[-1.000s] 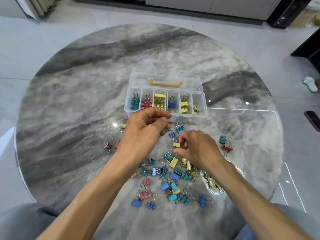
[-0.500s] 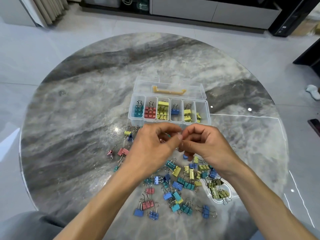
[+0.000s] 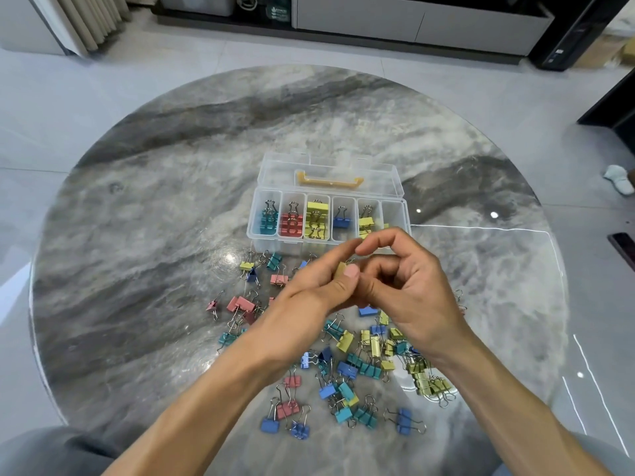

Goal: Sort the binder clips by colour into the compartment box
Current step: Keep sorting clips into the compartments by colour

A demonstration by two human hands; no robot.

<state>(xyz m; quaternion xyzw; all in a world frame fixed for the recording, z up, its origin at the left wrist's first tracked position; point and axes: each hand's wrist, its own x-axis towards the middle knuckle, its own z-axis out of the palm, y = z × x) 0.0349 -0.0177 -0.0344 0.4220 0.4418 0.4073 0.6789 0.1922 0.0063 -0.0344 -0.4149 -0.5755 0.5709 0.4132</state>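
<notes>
A round grey marble table [image 3: 144, 207] fills most of the frame, with pale floor tiles around it and a low cabinet along the top edge. At the centre of the frame, two bare forearms rise from the bottom edge and meet above the tabletop. The left hand [image 3: 309, 290] has its thumb and fingers curled round a yellow binder clip [image 3: 341, 269], thumbnail facing up. The right hand [image 3: 409, 280] is just beside it, touching at the fingers, with its forefinger and thumb bent into a loose ring; whether it also grips the clip cannot be told.

Above the hands, slightly upper centre, sits the clear compartment box [image 3: 398, 214], its lid [image 3: 330, 168] folded back with a yellow handle [image 3: 328, 182] showing through. Its cells from the left of the frame hold teal clips [image 3: 269, 221], red clips [image 3: 292, 224], yellow clips [image 3: 316, 218], a blue clip [image 3: 341, 221] and more yellow clips [image 3: 366, 222]; the cell at the far right is partly hidden by the right hand.

Below and to both sides of the hands, loose clips [image 3: 347, 369] in blue, teal, pink and yellow lie scattered on the marble, thickest in the lower centre. A cluster of pink clips [image 3: 240, 304] lies left of the left wrist, and a blue clip [image 3: 403, 420] sits apart near the bottom.
</notes>
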